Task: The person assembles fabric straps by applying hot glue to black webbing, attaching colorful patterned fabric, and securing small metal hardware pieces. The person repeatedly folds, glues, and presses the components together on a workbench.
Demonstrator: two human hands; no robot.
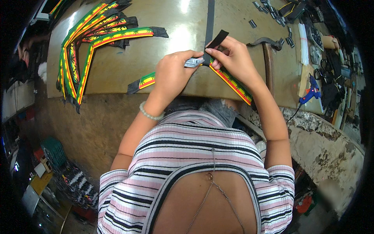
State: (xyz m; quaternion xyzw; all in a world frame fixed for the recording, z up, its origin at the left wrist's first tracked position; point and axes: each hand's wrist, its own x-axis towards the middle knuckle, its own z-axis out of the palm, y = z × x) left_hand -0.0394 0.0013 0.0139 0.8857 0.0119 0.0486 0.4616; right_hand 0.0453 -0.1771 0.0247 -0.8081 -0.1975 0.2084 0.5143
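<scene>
— At the near edge of the tabletop, what does the strap look like?
— A woven band, green and yellow with a red middle line, ending in black webbing.
— Who holds it?
— The right hand pinches its black end, folded upward. The left hand has its grip closed on a small silvery tool, touching the same spot.
— Anything nearby?
— A pile of matching straps far left, a blue glue gun right.

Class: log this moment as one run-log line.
left hand: grips lighter | right hand: pinches strap black end | pile: left on table
</scene>
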